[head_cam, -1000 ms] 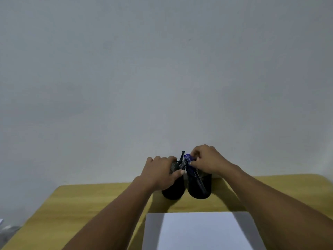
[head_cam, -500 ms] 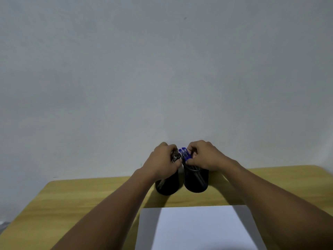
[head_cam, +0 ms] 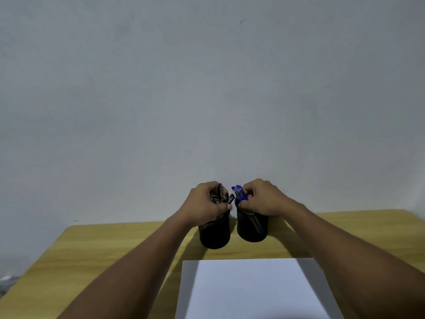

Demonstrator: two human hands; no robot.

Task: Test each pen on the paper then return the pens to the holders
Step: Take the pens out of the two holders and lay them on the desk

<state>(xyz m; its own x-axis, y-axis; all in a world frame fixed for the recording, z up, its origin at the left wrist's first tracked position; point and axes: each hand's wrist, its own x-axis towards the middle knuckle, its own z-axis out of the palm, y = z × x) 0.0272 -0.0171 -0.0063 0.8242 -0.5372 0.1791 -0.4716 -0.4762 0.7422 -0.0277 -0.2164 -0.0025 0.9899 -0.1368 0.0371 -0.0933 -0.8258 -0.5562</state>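
Two black mesh pen holders stand side by side at the back of the wooden table, the left holder (head_cam: pixel 215 236) and the right holder (head_cam: pixel 252 229). My left hand (head_cam: pixel 203 203) is closed around a bunch of dark pens (head_cam: pixel 222 197) above the left holder. My right hand (head_cam: pixel 262 199) grips several blue-capped pens (head_cam: pixel 239 194) sticking out of the right holder. A white sheet of paper (head_cam: pixel 255 288) lies flat in front of the holders, near me.
The wooden table (head_cam: pixel 96 254) ends at a plain grey wall (head_cam: pixel 207 100) right behind the holders. The table's left corner and right edge are in view. Something pale lies off the table at the far left (head_cam: pixel 7 278).
Both hands have drawn slightly apart and closed on their bunches of pens. The view has tilted, so the holders and paper appear lower left than before.
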